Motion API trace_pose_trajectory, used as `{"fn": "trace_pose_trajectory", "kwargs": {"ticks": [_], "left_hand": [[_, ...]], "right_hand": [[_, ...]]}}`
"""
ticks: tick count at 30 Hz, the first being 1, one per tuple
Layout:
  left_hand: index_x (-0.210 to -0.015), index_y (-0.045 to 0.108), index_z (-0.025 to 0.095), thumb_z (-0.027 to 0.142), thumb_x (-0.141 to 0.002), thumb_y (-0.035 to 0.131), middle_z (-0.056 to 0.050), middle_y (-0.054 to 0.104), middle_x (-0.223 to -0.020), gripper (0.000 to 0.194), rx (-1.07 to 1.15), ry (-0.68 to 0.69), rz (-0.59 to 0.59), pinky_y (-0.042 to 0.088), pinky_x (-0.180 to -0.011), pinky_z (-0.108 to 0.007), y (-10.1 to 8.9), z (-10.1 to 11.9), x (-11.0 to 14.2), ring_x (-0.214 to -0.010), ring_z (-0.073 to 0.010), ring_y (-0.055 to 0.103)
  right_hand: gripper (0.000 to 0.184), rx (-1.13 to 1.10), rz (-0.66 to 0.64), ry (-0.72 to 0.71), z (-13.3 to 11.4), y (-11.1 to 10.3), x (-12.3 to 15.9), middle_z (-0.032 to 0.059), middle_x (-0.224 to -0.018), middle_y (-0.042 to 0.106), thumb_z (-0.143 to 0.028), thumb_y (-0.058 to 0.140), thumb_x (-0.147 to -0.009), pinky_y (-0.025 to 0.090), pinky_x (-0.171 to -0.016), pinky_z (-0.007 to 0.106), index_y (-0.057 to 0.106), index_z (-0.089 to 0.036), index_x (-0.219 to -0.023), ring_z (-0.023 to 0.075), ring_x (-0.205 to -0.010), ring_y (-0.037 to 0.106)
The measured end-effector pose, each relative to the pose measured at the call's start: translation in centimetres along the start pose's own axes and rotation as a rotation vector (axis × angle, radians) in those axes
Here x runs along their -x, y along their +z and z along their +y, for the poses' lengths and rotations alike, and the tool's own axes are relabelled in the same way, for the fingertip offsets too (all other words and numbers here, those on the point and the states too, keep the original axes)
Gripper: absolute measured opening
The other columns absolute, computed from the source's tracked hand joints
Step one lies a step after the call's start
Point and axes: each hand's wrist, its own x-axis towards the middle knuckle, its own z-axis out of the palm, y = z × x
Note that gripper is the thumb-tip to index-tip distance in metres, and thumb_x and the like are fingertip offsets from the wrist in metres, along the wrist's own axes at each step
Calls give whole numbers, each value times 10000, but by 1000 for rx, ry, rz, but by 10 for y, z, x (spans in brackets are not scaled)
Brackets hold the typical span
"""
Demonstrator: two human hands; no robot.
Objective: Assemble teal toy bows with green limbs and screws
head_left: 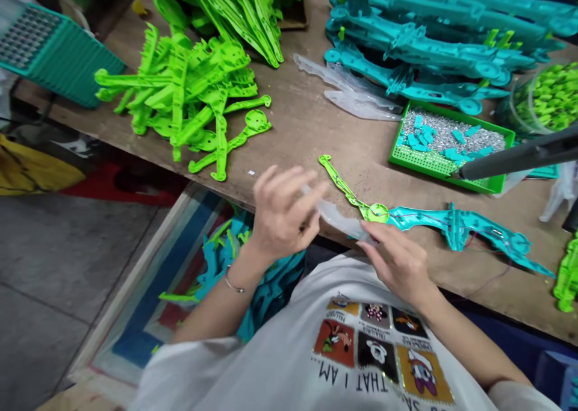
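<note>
Close to the table's front edge, a curved translucent white plastic piece spans my two hands. My left hand, a little smeared by motion, has its fingers curled around the left end. My right hand pinches the other end between thumb and fingers. Just beyond lies a half-shell toy part on the table, its turquoise section joined to a lime green arm. Thin wires run along it and trail off its right side.
Lime green parts are heaped at left, turquoise parts stacked at back right. A green basket holds screws and small turquoise pieces. A dark grey rod crosses above it. Beside stands a tub; a bin of parts sits below.
</note>
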Motion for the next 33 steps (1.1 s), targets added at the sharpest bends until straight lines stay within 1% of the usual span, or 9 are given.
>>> {"fn": "trace_pose_trajectory", "kwargs": {"ticks": [2,3,5,8,10,14,19,25,33], "left_hand": [[-1429,474,281,326,-890,704,-112,600,-1366,588,226,-387,208,509,-1037,-478,17,11,14,-1212,-274,622],[-1417,460,271,365,-920,688,-113,615,-1338,555,415,-553,211,559,-955,-417,26,18,19,-1134,-240,658],[-1351,483,252,424,-954,666,-76,681,-1166,469,810,-791,91,594,-792,-306,42,28,25,-926,-171,701],[-1222,538,229,441,-897,755,-4,698,-950,445,1144,-951,-12,598,-709,-232,58,29,22,-779,-122,700],[-1164,539,219,430,-838,820,20,693,-899,479,1181,-976,19,605,-675,-211,65,22,15,-743,-110,703],[-1201,477,224,396,-761,883,43,702,-856,623,1112,-954,34,624,-610,-214,75,6,0,-686,-115,715],[-1312,394,236,361,-757,884,58,705,-866,751,1085,-916,34,632,-608,-214,87,4,-4,-682,-112,727],[-1528,213,272,350,-763,881,64,713,-866,1018,1095,-951,-13,633,-609,-213,91,6,-3,-680,-121,741],[-1646,13,295,368,-762,887,81,709,-810,1246,1105,-941,-42,642,-637,-214,93,5,-1,-658,-118,737]], "right_hand": [[575,5,66,74,-2,10,6,77,-1202,776,-127,704,-932,658,-937,409,577,-293,-1468,232,-1067,757],[576,7,80,90,-2,14,8,72,-1197,779,-136,703,-933,661,-926,421,575,-306,-1468,237,-1058,761],[589,8,75,74,-1,22,12,71,-1215,778,-142,684,-944,656,-922,438,548,-312,-1491,242,-1062,764],[571,-7,14,16,6,19,11,85,-1266,767,-184,682,-956,631,-957,450,536,-283,-1499,245,-1123,749],[487,18,9,37,15,9,6,95,-1275,765,-229,688,-960,602,-988,464,594,-260,-1437,256,-1150,736],[302,142,102,210,43,-11,-9,103,-1241,774,-269,602,-1010,555,-1014,467,695,-231,-1295,260,-1142,720],[307,98,84,263,67,-4,-14,100,-1245,772,-307,550,-1038,542,-1031,444,707,-209,-1283,246,-1144,704],[334,108,-39,315,66,4,-17,84,-1230,784,-336,541,-1042,528,-997,456,717,-216,-1298,258,-1091,696],[318,111,-87,325,66,5,-19,72,-1161,801,-332,548,-1044,489,-993,444,750,-231,-1267,243,-1066,683]]}}
